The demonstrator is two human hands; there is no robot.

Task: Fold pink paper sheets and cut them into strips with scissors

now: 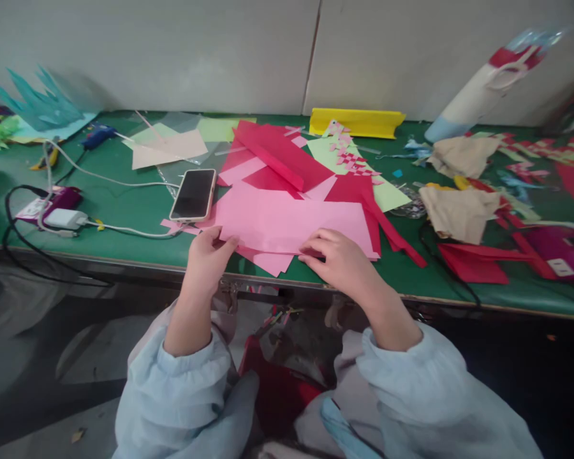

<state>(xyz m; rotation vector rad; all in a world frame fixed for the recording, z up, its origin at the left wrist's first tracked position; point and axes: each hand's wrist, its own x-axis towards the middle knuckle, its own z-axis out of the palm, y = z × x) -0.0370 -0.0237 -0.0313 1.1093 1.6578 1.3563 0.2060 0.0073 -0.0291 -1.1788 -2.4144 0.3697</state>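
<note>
A sheet of pink paper [287, 223] lies lengthwise in front of me, its near edge close to the table's front. My left hand [209, 255] pinches the left end of that edge between thumb and fingers. Farther right along the same edge, my right hand [332, 258] grips the paper with curled fingers. The near edge looks doubled, as if folded over or stacked. More pink paper sticks out beneath it. Red paper [291, 156] lies behind, partly under the pink sheet. A phone [194, 195] rests just beyond my left hand.
White cables and a charger [67, 218] spread over the green table [124, 204] at left, near a blue glue gun [98, 136]. A folded yellow strip [356, 123] stands by the wall. At right are a white bottle [478, 95], beige cloths [459, 210] and red paper scraps.
</note>
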